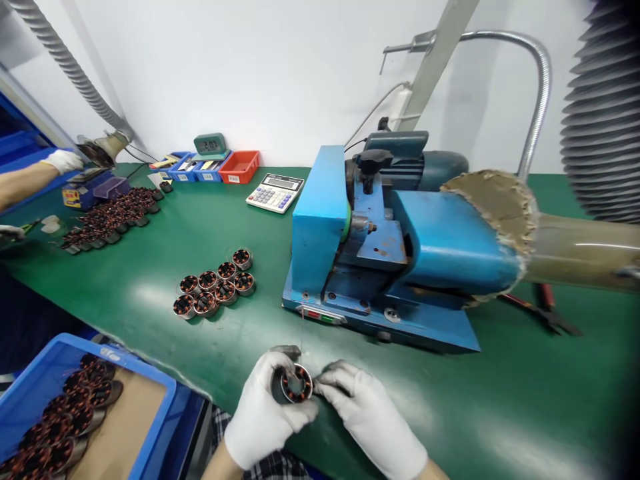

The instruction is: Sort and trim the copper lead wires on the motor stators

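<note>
Holding copper-wound ring (299, 395), left hand (264, 408), green worktop (270, 280)

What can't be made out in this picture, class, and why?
Head view: much of the wound ring's outer wall, hidden by the left hand.
Head view: whether the right hand touches the ring; the meeting place is too small to tell.
Head view: the red bin's label, too small to read.
Head view: part of the blue tray, cut off by the left and bottom edges.

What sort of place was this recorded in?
Probably a factory workshop: a blue machine stands on a green bench, copper-wound rings sit in batches, and a large ribbed duct hangs at right.
</note>
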`<state>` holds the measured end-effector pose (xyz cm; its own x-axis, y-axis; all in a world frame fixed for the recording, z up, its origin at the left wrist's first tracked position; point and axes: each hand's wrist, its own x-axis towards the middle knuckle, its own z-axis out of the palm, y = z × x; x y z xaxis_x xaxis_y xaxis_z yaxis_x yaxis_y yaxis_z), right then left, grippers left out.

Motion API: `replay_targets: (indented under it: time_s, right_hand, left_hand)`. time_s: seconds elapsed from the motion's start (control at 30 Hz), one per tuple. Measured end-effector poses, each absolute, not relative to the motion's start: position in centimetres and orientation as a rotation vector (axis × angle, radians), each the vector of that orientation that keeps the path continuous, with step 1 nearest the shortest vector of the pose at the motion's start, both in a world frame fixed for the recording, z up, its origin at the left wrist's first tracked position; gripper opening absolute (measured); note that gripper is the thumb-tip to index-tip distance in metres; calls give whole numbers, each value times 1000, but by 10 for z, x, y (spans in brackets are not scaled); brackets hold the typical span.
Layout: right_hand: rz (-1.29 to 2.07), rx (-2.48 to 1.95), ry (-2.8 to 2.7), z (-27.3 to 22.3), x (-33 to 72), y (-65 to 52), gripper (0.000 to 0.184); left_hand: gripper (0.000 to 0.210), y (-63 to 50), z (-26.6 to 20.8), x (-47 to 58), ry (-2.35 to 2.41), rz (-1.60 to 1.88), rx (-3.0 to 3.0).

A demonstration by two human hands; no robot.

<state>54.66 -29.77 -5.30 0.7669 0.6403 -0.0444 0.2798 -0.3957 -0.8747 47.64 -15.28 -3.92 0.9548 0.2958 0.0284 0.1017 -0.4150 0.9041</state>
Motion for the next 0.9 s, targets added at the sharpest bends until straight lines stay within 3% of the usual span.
replay_targets:
  time_s: [0.2,0.37,0.47,0.6,0.77,0.9]
  right_hand:
    - [435,-2281,-824,-57,544,-296,19]
    - [406,-2393,-905,-52,546,-296,16]
    - [425,-2378,-954,-45,546,-299,15]
    - [449,-2203,-1014,-29,542,-299,15]
    - [351,-2311,-1292,-25,539,-292,16]
    - [176,-2377,-1440,-31,538,-289,14]
  left_hand:
    - [29,-147,-39,464,252,557,2005]
    - [25,-119,-46,444,219,377,2308]
    - [10,-120,-39,442,332,542,2436]
    - [35,-137,-21,442,-8,633,2754]
    - [29,-141,-28,429,-230,619,2858]
    - [24,-141,-42,423,-123,678,2766]
